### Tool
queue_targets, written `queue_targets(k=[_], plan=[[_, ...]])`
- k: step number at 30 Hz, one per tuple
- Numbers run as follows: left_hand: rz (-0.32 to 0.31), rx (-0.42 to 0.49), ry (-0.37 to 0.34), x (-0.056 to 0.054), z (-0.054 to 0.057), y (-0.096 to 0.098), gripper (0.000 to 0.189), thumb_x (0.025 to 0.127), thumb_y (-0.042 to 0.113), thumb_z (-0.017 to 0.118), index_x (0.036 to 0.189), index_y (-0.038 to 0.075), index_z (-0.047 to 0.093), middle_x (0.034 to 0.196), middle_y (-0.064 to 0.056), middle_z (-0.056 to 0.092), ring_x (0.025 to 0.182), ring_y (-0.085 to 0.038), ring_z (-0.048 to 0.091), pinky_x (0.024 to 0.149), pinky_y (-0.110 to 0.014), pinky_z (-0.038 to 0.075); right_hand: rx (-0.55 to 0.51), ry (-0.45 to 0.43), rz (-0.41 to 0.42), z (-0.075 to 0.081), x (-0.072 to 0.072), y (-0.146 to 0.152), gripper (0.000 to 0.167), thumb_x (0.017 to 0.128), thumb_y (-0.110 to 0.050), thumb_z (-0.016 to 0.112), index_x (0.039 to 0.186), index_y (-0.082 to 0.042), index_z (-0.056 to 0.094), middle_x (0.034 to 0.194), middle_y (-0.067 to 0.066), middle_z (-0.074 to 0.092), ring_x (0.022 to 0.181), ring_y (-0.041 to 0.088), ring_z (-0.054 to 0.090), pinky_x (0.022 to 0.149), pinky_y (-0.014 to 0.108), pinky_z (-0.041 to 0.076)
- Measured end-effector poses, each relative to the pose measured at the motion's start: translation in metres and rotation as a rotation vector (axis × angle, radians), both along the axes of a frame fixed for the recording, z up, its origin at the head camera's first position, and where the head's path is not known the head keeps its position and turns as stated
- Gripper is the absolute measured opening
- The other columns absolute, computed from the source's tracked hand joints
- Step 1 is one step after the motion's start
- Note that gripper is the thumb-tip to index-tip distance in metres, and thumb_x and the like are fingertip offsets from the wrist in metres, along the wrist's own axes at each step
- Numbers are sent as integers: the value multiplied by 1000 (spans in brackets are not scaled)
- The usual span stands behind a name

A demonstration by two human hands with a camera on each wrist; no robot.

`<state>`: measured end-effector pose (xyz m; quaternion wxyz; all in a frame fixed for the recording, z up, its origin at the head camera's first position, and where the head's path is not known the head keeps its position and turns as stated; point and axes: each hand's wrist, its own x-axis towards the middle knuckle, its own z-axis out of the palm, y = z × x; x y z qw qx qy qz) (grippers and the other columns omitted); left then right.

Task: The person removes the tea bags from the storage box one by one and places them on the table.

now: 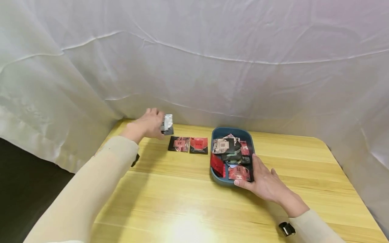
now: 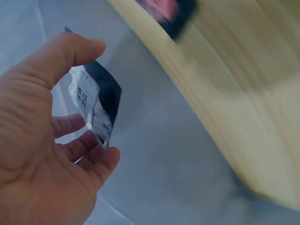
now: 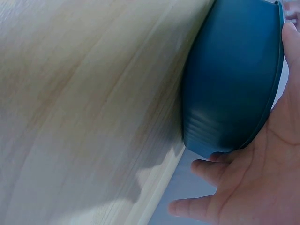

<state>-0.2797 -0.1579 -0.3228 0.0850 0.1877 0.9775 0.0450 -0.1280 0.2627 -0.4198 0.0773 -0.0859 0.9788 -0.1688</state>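
In the head view, my left hand (image 1: pixel 149 123) pinches a small sachet (image 1: pixel 167 122) with a white printed side and a dark part, held above the table's back left. The left wrist view shows this sachet (image 2: pixel 89 93) between thumb and fingers. My right hand (image 1: pixel 267 181) touches the near right corner of a blue plastic bin (image 1: pixel 223 181), its fingers extended along the side. Inside lie several sachets, among them a beige and black one (image 1: pixel 221 145) and a red patterned one (image 1: pixel 238 172). In the right wrist view the hand (image 3: pixel 248 183) lies against the bin's wall (image 3: pixel 229 79).
Two sachets lie side by side left of the bin: a black and pink one (image 1: pixel 181 144) and a red and black one (image 1: pixel 199 144). The wooden table (image 1: pixel 170 189) ends at the back against a pale hanging cloth (image 1: pixel 194 81). Black straps sit at both wrists.
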Motion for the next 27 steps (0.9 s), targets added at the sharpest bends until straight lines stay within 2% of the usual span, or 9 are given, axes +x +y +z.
queue_targets(k=[4,8,14,23,27], plan=[[20,-82,-43,-3,-9,-22,91,85,33,85,150,-11,38,151,-38,37,139,-51,35,118,-61,38,-2,-11,-4,0,1,2,132,89,-82,59,164,10,2,168,38,17,153,56,25,112,86,18],[8,-142,-89,-5,-25,-28,95,89,35,83,155,-11,33,155,-39,33,145,-53,31,121,-62,35,4,-6,-6,1,3,6,131,89,-81,60,164,10,2,168,39,18,153,57,26,111,86,19],[-7,-144,-111,-5,-44,-23,98,86,29,86,159,-7,31,154,-33,38,146,-48,35,123,-61,34,12,6,1,2,3,8,131,89,-81,60,164,10,2,168,38,18,152,57,27,111,86,20],[-27,-169,-96,-2,-53,-9,92,85,17,85,159,-5,34,151,-29,43,142,-44,42,120,-58,40,2,-1,1,2,5,5,131,90,-80,60,164,10,3,168,38,18,153,56,26,111,86,20],[-13,-181,-116,-2,-58,-7,89,87,14,83,159,-4,35,152,-28,43,142,-43,43,119,-57,41,4,0,0,2,6,4,131,89,-81,60,164,10,3,168,38,19,153,55,27,111,86,21]])
